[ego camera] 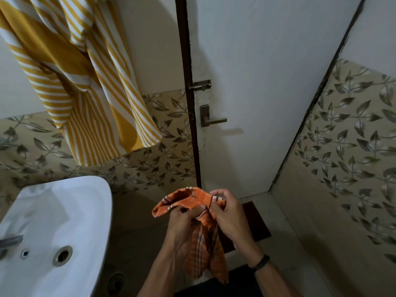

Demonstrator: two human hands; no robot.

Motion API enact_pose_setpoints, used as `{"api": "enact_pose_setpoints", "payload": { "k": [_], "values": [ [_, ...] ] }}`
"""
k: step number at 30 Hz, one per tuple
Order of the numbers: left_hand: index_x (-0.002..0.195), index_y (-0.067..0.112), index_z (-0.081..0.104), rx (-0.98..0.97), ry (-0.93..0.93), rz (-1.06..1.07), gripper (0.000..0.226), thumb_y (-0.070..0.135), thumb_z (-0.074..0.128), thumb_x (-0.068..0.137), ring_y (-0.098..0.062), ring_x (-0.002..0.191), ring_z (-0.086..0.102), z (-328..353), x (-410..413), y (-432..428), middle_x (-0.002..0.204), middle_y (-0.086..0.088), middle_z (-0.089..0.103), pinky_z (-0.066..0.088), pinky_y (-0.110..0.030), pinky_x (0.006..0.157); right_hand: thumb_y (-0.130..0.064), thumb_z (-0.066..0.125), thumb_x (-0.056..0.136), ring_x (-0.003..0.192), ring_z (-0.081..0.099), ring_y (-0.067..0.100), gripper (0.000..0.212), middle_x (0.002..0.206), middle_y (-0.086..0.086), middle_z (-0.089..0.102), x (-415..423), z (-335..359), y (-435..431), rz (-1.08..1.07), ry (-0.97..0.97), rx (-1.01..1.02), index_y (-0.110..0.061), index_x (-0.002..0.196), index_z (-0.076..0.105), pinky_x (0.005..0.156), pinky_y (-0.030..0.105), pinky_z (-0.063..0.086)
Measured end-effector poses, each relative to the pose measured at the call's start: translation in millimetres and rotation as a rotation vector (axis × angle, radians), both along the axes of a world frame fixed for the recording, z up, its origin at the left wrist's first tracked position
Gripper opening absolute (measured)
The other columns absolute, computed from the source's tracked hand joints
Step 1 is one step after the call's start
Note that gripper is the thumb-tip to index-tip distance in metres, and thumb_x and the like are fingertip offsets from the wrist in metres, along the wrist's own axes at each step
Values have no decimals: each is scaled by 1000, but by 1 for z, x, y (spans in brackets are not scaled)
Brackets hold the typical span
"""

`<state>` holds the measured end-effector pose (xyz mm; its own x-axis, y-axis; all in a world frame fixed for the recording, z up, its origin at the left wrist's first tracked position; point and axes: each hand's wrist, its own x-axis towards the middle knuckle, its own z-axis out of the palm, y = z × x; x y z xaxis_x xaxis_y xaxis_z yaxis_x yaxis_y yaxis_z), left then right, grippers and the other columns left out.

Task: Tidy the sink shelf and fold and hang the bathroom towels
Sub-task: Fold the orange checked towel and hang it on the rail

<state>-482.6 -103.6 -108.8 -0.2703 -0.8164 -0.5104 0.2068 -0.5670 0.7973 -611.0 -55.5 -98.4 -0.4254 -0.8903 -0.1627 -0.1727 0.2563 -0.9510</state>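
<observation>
Both hands hold one small orange checked cloth towel (198, 254) in front of me: my left hand (184, 220) and right hand (229, 217) pinch its bunched top edge with curled fingers, side by side. Its long axis runs down between my wrists, loose end pointing floorward, and a fold flares past the left fingers. It hangs right of the white ceramic sink (64, 211), well apart from the yellow-and-white striped towel (85, 86) on the wall.

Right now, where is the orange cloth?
Low centre in the head view: the left hand and right hand grip the orange cloth, before the door, right of the sink.
</observation>
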Motion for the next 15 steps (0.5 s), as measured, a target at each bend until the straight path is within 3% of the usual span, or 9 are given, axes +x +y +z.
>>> {"api": "enact_pose_setpoints", "payload": {
  "k": [3,7,9,12,15],
  "values": [
    [111,0,72,-6,-3,135,28,-2,73,83,-38,88,74,-7,-1,2,100,-23,76,58,-48,84,-15,65,93,84,73,13,13,89,-1,76,4,-4,0,-62,-144,13,-24,90,74,70,27,60],
    [118,10,56,-40,96,219,42,-10,70,84,-39,98,73,-9,-3,8,106,-22,75,57,-47,82,-5,63,94,85,76,20,17,93,10,78,8,-5,-4,-77,-494,56,-13,94,78,75,33,61],
    [108,10,55,-131,107,185,33,-14,63,87,-41,98,71,-10,-4,12,108,-24,74,56,-48,81,-3,59,95,92,75,22,21,102,12,77,6,-6,-6,-93,-588,75,-11,96,78,80,35,61],
    [93,5,68,-281,3,77,18,-12,61,89,-41,99,69,-13,-1,12,104,-23,73,54,-58,92,-1,53,96,103,72,26,28,111,16,74,3,-7,-8,-105,-728,72,-10,99,78,86,36,58],
    [105,12,76,-380,-125,-44,25,-5,66,90,-28,106,72,-10,2,11,107,-8,77,55,-54,99,-2,53,97,106,72,26,27,114,16,73,1,-4,-8,-121,-781,53,-8,101,78,89,36,57]
  ]
}}
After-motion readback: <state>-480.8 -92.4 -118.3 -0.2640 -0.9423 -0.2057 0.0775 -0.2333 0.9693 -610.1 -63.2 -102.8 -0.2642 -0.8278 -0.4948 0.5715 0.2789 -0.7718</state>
